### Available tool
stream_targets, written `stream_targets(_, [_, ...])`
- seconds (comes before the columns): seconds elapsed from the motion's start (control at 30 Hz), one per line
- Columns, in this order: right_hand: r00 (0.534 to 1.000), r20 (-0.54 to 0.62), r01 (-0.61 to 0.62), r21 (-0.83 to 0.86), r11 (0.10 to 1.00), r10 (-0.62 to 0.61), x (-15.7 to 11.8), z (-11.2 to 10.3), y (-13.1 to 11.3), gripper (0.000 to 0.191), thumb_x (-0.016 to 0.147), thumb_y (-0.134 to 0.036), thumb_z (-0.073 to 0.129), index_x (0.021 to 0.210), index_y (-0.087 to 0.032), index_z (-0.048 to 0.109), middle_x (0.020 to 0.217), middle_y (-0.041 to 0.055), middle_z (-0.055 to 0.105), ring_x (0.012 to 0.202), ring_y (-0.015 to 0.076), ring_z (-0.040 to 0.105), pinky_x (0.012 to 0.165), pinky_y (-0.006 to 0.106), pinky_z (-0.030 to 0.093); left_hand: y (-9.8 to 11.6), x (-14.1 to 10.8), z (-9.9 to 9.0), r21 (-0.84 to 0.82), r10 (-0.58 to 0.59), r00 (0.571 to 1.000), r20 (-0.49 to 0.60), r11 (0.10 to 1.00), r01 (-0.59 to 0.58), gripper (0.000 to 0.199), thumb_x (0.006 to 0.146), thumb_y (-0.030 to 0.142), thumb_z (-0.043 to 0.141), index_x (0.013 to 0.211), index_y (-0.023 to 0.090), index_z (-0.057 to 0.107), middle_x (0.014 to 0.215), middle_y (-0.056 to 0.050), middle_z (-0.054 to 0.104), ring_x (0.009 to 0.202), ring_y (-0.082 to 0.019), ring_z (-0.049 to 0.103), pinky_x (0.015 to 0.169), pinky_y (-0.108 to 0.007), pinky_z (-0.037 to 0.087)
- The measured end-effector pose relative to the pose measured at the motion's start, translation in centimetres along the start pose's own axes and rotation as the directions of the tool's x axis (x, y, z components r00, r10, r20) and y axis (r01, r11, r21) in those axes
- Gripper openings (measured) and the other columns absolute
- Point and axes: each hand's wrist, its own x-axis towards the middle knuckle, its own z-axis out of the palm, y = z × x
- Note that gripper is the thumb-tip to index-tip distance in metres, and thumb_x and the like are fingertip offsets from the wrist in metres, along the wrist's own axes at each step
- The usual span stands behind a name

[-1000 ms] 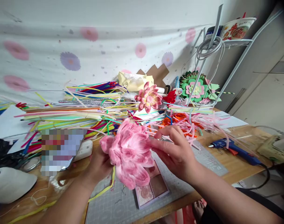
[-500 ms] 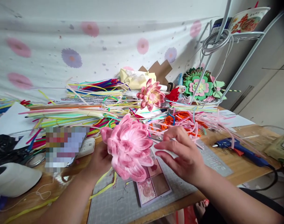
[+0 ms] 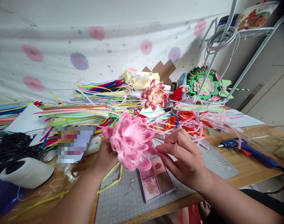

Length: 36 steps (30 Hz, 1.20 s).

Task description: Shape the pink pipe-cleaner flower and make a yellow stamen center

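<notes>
A large fluffy pink flower (image 3: 132,140) is held up over the grey cutting mat (image 3: 116,202). My left hand (image 3: 106,158) grips it from behind at its left side; the fingers are mostly hidden by petals. The thumb and fingertips of my right hand (image 3: 181,158) are pinched on a petal at the flower's right edge. Below the flower lies a makeup palette (image 3: 165,183) with pink and brown pans. A thin swab (image 3: 133,179) rests on the mat to its left.
Bundles of colourful pipe cleaners (image 3: 86,112) lie behind, with a smaller pink flower (image 3: 155,95) among them. A blue glue gun (image 3: 249,149) is at right, a thread spool (image 3: 27,172) and phone (image 3: 74,144) at left. A metal rack (image 3: 256,32) stands back right.
My right hand's fingers have closed onto a petal at the flower's right edge. The flower has tilted slightly. The whole view has shifted, so the table items appear further right.
</notes>
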Motion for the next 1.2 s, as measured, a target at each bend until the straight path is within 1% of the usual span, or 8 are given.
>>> stream_targets(0.1, [0.959, 0.272, -0.100, 0.051, 0.994, 0.083, -1.7, 0.1, 0.7, 0.009, 0.086, -0.019, 0.061, 0.094, -0.017, 0.064, 0.090, 0.0062, 0.055, 0.082, 0.0185, 0.046, 0.070, 0.033, 0.039, 0.7, 1.0, -0.4, 0.052, 0.056, 0.998, -0.024, 0.997, -0.055, 0.012, 0.074, 0.030, 0.072, 0.078, 0.021, 0.065, 0.085, -0.004, 0.069, 0.082, -0.020, 0.063, 0.078, -0.034, 0.053])
stream_targets(0.2, [0.771, 0.627, -0.141, -0.001, 0.990, 0.110, -3.3, 0.4, 0.8, 0.022, 0.085, -0.040, 0.062, 0.097, -0.021, 0.067, 0.094, 0.0060, 0.057, 0.085, 0.0213, 0.044, 0.075, 0.037, 0.038, 1.0, 1.6, -0.6, 0.175, 0.154, 0.987, -0.053, 0.974, -0.143, 0.014, 0.067, 0.026, 0.075, 0.070, 0.022, 0.062, 0.073, 0.000, 0.067, 0.072, -0.019, 0.063, 0.070, -0.030, 0.054])
stream_targets(0.27, [0.674, 0.726, -0.127, -0.068, 0.990, 0.136, -4.0, 0.6, 0.5, 0.038, 0.084, -0.050, 0.059, 0.110, -0.023, 0.065, 0.097, 0.0073, 0.057, 0.086, 0.0231, 0.042, 0.078, 0.039, 0.037, 0.8, 1.8, -0.5, 0.275, 0.257, 0.965, -0.056, 0.933, -0.233, 0.012, 0.070, 0.029, 0.071, 0.070, 0.023, 0.061, 0.070, 0.000, 0.066, 0.069, -0.020, 0.064, 0.065, -0.030, 0.054])
stream_targets(0.4, [0.608, 0.770, -0.110, -0.158, 0.981, 0.192, -4.6, 1.1, -0.3, 0.065, 0.083, -0.066, 0.048, 0.125, -0.017, 0.057, 0.099, 0.0109, 0.054, 0.087, 0.0250, 0.040, 0.081, 0.042, 0.036, 0.0, 1.6, -0.2, 0.300, 0.272, 0.960, -0.071, 0.923, -0.240, 0.013, 0.071, 0.032, 0.071, 0.076, 0.024, 0.061, 0.078, -0.001, 0.068, 0.079, -0.021, 0.065, 0.072, -0.030, 0.051])
stream_targets(0.63, [0.620, 0.762, -0.093, -0.163, 0.982, 0.186, -4.6, 2.7, -1.3, 0.085, 0.071, -0.082, 0.042, 0.123, -0.017, 0.058, 0.095, 0.0096, 0.053, 0.087, 0.0260, 0.040, 0.085, 0.044, 0.034, -0.6, 1.3, -0.1, 0.287, 0.274, 0.961, -0.048, 0.925, -0.249, 0.024, 0.072, 0.044, 0.071, 0.076, 0.023, 0.060, 0.078, 0.000, 0.066, 0.075, -0.019, 0.062, 0.068, -0.031, 0.049])
stream_targets(0.9, [0.640, 0.757, -0.114, -0.079, 0.990, 0.134, -4.2, 1.7, -1.5, 0.051, 0.078, -0.069, 0.052, 0.097, -0.025, 0.069, 0.090, 0.0058, 0.053, 0.086, 0.0232, 0.041, 0.086, 0.044, 0.032, 1.3, 1.2, 0.0, 0.196, 0.146, 0.989, -0.029, 0.971, -0.138, 0.013, 0.068, 0.031, 0.074, 0.075, 0.024, 0.066, 0.079, -0.001, 0.070, 0.078, -0.021, 0.064, 0.074, -0.031, 0.051])
stream_targets(1.1, [0.697, 0.711, -0.038, -0.102, 0.994, 0.100, -4.5, 2.1, -1.2, 0.053, 0.080, -0.071, 0.046, 0.104, -0.029, 0.066, 0.090, 0.0048, 0.057, 0.088, 0.0245, 0.046, 0.092, 0.052, 0.030, 1.1, 1.1, -0.1, 0.133, 0.086, 0.996, -0.037, 0.988, -0.081, 0.005, 0.073, 0.030, 0.068, 0.074, 0.025, 0.068, 0.075, -0.002, 0.070, 0.076, -0.021, 0.065, 0.071, -0.031, 0.054])
stream_targets(1.2, [0.789, 0.614, 0.014, -0.077, 0.997, 0.036, -4.4, 1.5, -1.0, 0.052, 0.083, -0.066, 0.047, 0.093, -0.020, 0.067, 0.084, 0.0058, 0.058, 0.080, 0.0222, 0.046, 0.087, 0.050, 0.034, 1.0, 1.2, 0.0, 0.107, 0.038, 0.998, -0.056, 0.994, -0.032, 0.007, 0.071, 0.031, 0.070, 0.073, 0.025, 0.067, 0.076, -0.003, 0.070, 0.079, -0.023, 0.065, 0.076, -0.035, 0.054])
